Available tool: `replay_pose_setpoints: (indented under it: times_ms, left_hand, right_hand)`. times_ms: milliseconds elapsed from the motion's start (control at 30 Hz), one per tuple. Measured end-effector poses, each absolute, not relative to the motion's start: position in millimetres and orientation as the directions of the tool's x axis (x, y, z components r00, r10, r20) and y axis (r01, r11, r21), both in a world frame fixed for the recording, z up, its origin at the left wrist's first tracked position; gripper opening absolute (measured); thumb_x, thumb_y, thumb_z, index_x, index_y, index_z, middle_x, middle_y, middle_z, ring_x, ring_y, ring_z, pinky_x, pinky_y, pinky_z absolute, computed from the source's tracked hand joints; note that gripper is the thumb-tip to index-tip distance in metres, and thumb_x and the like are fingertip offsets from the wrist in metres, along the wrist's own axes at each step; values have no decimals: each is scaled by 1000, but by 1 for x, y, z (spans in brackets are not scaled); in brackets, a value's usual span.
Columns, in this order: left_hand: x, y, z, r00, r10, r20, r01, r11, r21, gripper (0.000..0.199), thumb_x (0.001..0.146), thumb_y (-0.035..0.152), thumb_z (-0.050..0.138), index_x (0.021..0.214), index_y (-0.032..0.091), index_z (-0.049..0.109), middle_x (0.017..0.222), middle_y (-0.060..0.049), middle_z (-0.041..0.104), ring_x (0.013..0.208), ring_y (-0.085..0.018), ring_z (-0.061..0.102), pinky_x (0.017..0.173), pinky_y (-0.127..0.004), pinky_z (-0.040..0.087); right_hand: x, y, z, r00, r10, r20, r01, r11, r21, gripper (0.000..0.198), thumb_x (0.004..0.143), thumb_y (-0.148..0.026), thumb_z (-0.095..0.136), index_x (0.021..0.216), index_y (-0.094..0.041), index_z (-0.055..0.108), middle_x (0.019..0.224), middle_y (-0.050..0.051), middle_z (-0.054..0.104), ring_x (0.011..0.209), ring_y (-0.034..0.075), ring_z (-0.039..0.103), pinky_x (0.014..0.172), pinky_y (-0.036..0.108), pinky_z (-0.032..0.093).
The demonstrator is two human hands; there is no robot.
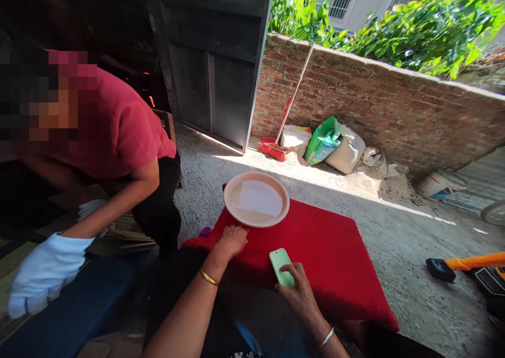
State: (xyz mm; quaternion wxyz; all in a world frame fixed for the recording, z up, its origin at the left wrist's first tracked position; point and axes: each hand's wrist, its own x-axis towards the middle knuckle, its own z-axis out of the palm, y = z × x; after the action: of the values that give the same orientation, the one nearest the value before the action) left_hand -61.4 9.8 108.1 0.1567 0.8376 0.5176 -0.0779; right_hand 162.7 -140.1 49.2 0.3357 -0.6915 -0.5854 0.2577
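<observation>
1. Two bare hands work at a red cloth-covered table (331, 247); clock directions take 12 as straight ahead of the wearer. The right hand (300, 289) grips the lower part of a mint-green smartphone (278, 259), one finger bent over its upturned face.
2. The left hand (232, 241) lies at 10 o'clock from the phone, just short of a round peach-coloured basin (256, 224). Its fingers are foreshortened; whether they are curled closed or extended cannot be told.
3. Sound handling, in judgement: support the lower edge in the palm, keep the touching finger light, and hold the handset well away from the basin, whose contents look like water.
4. Orientation: the phone is over the near part of the cloth, with the basin at 11 o'clock from it. Its long axis runs from 11 to 5 o'clock, the free end pointing to 11. Whether it rests on the cloth is unclear.
5. At 9 o'clock from the left hand is a co-worker's white-gloved hand (49, 274).
</observation>
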Motion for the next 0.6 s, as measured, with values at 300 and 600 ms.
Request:
replay_pose_setpoints:
  times_ms: [300,600]
  left_hand:
    - [-61,10,106,447,848,-286,893,-402,203,31,92,26,55,120,20,67,128,-15,67,123,-31,60,103,-46,45]
    - [-58,12,107,455,841,-294,890,-425,162,31,93,25,55,121,20,66,126,-16,67,119,-32,62,100,-47,47]
  right_hand:
    - [336,-176,57,835,551,3,430,-648,-628,49,55,-61,67,87,-24,68,60,2,57,68,30,61,64,42,49]
    - [150,-159,41,236,970,55,643,-114,-757,28,65,-30,63,92,-28,69,96,2,59,85,21,63,76,32,51]
